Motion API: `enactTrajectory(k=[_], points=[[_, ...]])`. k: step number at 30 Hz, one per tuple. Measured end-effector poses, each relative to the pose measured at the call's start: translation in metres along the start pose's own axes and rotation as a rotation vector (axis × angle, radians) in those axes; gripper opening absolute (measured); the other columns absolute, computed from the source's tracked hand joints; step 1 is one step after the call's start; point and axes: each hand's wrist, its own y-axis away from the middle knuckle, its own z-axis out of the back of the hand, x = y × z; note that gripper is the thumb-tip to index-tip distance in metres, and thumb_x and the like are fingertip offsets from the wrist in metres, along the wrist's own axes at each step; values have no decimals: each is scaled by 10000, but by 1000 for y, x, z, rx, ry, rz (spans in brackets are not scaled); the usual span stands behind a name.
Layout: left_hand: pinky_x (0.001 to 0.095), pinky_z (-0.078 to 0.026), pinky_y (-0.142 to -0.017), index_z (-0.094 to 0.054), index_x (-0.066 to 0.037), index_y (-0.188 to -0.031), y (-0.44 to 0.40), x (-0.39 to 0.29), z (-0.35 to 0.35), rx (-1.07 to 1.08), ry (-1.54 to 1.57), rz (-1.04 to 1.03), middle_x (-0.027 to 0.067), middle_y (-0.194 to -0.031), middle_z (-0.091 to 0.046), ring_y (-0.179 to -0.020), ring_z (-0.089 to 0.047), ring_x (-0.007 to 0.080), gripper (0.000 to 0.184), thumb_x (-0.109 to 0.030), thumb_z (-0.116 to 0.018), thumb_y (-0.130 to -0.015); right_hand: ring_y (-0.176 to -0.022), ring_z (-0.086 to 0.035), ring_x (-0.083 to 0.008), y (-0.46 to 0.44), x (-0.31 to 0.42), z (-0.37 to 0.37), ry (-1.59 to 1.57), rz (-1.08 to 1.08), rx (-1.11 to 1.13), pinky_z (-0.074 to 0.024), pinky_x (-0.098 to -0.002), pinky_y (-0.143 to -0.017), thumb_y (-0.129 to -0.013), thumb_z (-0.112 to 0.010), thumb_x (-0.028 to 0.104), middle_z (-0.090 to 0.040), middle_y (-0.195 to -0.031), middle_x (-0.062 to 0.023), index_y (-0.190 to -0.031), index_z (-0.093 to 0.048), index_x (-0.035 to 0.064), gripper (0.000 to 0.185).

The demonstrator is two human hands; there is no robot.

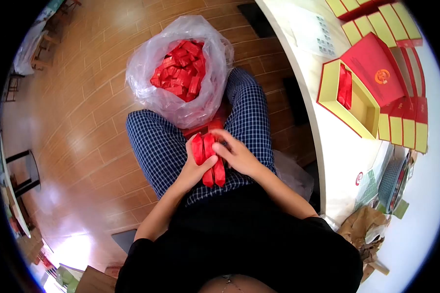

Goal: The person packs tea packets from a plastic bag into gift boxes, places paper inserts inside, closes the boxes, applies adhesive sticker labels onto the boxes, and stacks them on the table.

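Red shiny wrapped packets [209,168] stand side by side above my lap, at least two of them. My left hand [194,167] wraps round them from the left, its thumb pressed across their front. On the other side, my right hand [238,155] has its fingers bent at the upper right of the packets, thumb against them. A clear plastic bag [142,73] stands open between my knees. Many more red packets [182,68] fill it.
At my right runs a white counter [322,151]. An open red and yellow gift box [325,100] on it has red packets [344,88] in one side. Closed boxes [403,122] stand behind it. Crumpled brown paper [362,227] lies lower down, near a grey basket [391,183].
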Motion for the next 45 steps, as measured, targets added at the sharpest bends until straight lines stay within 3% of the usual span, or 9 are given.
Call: enactTrajectory(k=[5, 8, 12, 15, 21, 24, 29, 35, 45], points=[[390, -275, -1094, -170, -79, -1409, 5, 2, 8, 76, -117, 39, 136, -1368, -347, -1296, -343, 225, 653, -270, -583, -940, -642, -552, -114, 19, -10, 13, -312, -261, 187, -460, -234, -567, -974, -503, 399, -587, -874, -97, -1433, -327, 104, 573], [373, -338, -1063, -194, -82, -1410, -12, -17, -10, 127, -208, -52, 164, -1353, -373, -1261, -407, 232, 641, -248, -591, -936, -871, -588, -136, 24, 15, 31, -312, -213, 181, -496, -247, -763, -1005, -443, 370, -546, -1084, -92, -1458, -303, 97, 547], [365, -341, -1058, -204, -75, -1425, -47, -78, -66, 237, -245, -223, 166, -1340, -384, -1250, -416, 231, 645, -233, -595, -937, -1258, -397, -185, 36, 52, 81, -146, 153, -120, -289, -323, -1081, -1020, -403, 350, -453, -1298, -119, -1446, -305, 48, 532], [360, -340, -1057, -216, -42, -1414, -71, -129, -131, 382, -269, -484, 167, -1340, -381, -1251, -416, 235, 682, -248, -634, -916, -927, -510, -110, 58, 98, 141, -174, 257, -362, -443, -247, -802, -995, -483, 332, -526, -1087, -73, -1321, -390, 50, 441], [388, -333, -1052, -281, -14, -1373, -141, -184, -263, 550, -363, -847, 214, -1285, -334, -1236, -382, 335, 682, -350, -637, -899, -776, -559, -50, 96, 142, 243, -64, 375, -931, -451, -186, -620, -971, -547, 313, -602, -1000, -1, -1264, -560, 93, 366], [403, -343, -1047, -291, -9, -1346, -164, -198, -314, 549, -406, -972, 228, -1306, -280, -1236, -371, 370, 649, -407, -583, -924, -881, -569, -58, 102, 141, 290, -210, 342, -1003, -458, -194, -737, -968, -558, 327, -633, -1040, -5, -1257, -569, 28, 416], [467, -329, -1021, -414, 24, -1261, -215, -165, -336, 330, -644, -994, 277, -1251, -393, -1174, -402, 425, 566, -401, -560, -917, -795, -535, -39, 84, 90, 334, -163, 229, -955, -431, -187, -660, -943, -597, 350, -645, -961, 12, -1248, -597, 25, 445], [459, -317, -988, -462, 33, -1155, -207, -166, -313, 326, -857, -835, 230, -1169, -453, -1082, -425, 383, 516, -433, -505, -939, -994, -583, -96, 71, 72, 315, -472, 188, -847, -452, -255, -905, -942, -597, 335, -643, -1096, -39, -1204, -609, 7, 420], [441, -308, -999, -431, -12, -1176, -211, -169, -343, 380, -684, -965, 215, -1175, -452, -1085, -397, 371, 422, -393, -387, -1000, -940, -596, -94, 84, 89, 325, -395, 330, -1040, -478, -240, -842, -939, -604, 323, -654, -1063, -55, -1215, -600, -5, 429]])
